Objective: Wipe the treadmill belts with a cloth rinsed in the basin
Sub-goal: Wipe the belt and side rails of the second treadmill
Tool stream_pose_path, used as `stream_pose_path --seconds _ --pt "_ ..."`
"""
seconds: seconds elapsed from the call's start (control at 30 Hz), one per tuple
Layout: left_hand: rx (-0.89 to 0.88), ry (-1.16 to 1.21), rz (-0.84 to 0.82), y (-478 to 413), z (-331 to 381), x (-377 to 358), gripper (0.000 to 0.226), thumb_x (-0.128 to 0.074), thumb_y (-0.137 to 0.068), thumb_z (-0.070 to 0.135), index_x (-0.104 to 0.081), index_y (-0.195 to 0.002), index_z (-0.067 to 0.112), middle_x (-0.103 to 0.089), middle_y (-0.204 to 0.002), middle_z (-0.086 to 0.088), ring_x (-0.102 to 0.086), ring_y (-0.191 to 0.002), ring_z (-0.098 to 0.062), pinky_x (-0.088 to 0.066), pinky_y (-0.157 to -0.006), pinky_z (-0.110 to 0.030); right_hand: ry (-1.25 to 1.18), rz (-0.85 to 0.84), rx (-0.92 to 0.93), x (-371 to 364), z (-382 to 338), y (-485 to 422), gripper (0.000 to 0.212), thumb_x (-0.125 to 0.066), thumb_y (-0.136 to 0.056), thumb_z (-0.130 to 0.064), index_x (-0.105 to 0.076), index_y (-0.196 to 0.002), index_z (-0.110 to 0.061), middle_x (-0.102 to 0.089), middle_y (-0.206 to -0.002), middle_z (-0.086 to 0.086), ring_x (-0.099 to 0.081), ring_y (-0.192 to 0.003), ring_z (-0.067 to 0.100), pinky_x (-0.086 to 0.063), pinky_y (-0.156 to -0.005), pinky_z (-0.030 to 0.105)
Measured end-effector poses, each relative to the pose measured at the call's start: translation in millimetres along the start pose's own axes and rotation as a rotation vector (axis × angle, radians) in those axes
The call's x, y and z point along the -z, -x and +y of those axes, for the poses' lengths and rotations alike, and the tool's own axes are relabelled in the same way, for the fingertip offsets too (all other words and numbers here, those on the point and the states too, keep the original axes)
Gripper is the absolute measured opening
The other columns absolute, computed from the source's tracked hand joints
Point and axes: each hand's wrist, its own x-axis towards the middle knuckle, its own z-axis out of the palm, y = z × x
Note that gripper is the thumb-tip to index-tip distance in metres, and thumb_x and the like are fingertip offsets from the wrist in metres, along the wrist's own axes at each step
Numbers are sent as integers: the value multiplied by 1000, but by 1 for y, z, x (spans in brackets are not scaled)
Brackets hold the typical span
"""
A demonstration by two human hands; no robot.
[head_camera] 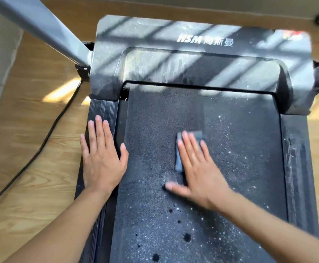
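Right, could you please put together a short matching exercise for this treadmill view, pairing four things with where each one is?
Things:
1. left hand
2. right hand
3. cloth
4. cable

Places:
A. lying on the wooden floor
B. flat on the belt, under straight fingers
C. resting flat on the left side rail
D. pressing down on the grey cloth

Pairs: 1-C, 2-D, 3-B, 4-A.

Both hands lie flat, fingers straight: left hand (102, 158) spread, right hand (198, 168) pressing down.
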Motion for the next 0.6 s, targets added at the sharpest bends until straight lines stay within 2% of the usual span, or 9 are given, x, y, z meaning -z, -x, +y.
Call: stream_pose_path --seconds 0.1,0.17,0.27,0.33,0.4,0.5,0.6 --pt "-3 -10 1 -1 0 -1 80 -32 -102 43 -10 -165 0 1 -175 -16 2 -163 -30 -11 -129 -59 19 24 93 -16 -10 36 111 -26 -95 -87 -5 -165 -3 5 -175 16 6 -162 30 -15 -128 54" --pt "-3 7 8 -1 0 -1 80 -34 -101 43 -12 -165 0 -1 -175 -16 0 -163 -30 -12 -129 -59 19 46 84 -11 6 14 109 -21 -95 -87 -1 -166 -7 9 -175 13 11 -162 26 -12 -129 54" --pt "4 18 16 -1 0 -1 80 -34 -100 43 -14 -165 1 -3 -175 -14 -1 -163 -29 -11 -129 -58 -10 133 -117 17 55 -61 111 -13 -93 -90 9 -166 -9 18 -173 13 20 -160 25 -2 -131 52" --pt "6 18 23 -1 -1 -2 80 -34 -100 44 -14 -165 2 -3 -176 -13 -1 -163 -28 -12 -130 -57 4 185 -232 38 87 -101 111 -16 -93 -89 6 -166 -7 15 -174 15 16 -160 27 -1 -130 53" --pt "1 36 20 -1 -1 -2 80 -36 -99 44 -15 -165 3 -4 -176 -12 -1 -163 -27 -12 -130 -56 3 202 -250 40 98 -108 112 -19 -94 -88 3 -166 -5 11 -174 15 12 -161 28 -3 -130 53" --pt "21 64 26 -1 -3 0 83 -40 -96 43 -16 -165 5 -4 -176 -9 -1 -163 -24 -12 -130 -55 -65 134 -186 22 73 -60 115 -20 -92 -90 10 -165 -6 18 -173 14 18 -160 26 -3 -130 54" --pt "11 91 23 -1 -2 0 84 -42 -94 43 -17 -166 6 -4 -176 -7 0 -163 -23 -11 -130 -54 -59 -4 -123 -3 40 17 116 -18 -91 -91 16 -163 -6 24 -172 14 23 -159 27 -2 -131 54"
